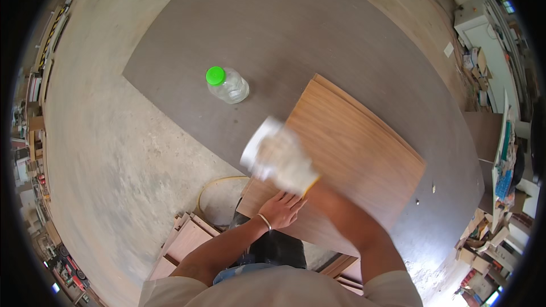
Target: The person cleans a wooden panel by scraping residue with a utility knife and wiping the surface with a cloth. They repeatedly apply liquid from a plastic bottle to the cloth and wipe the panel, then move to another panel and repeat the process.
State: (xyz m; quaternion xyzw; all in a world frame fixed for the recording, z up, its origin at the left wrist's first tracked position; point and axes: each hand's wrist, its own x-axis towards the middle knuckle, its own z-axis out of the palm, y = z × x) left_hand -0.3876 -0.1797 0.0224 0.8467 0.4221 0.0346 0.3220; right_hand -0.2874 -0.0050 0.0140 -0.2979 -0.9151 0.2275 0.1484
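Note:
A brown wood-grain panel [358, 165] lies on the large grey-brown table [256, 17], with the edge of another panel showing beneath it along the far right side. My bare left hand [278, 210] rests flat on its near left edge, fingers stretched out, a band at the wrist. Over the panel's left edge is my right hand [290, 165] in a pale knitted glove, smeared by motion. It is closed on a white cloth-like thing [256, 148], too blurred to name surely. My right forearm crosses above the panel.
A clear plastic bottle with a green cap [227, 85] stands on the table beyond my right hand. Two small bits [433, 186] lie at the right. Stacked boards [190, 236] and a yellow hose [213, 185] are down at the near left.

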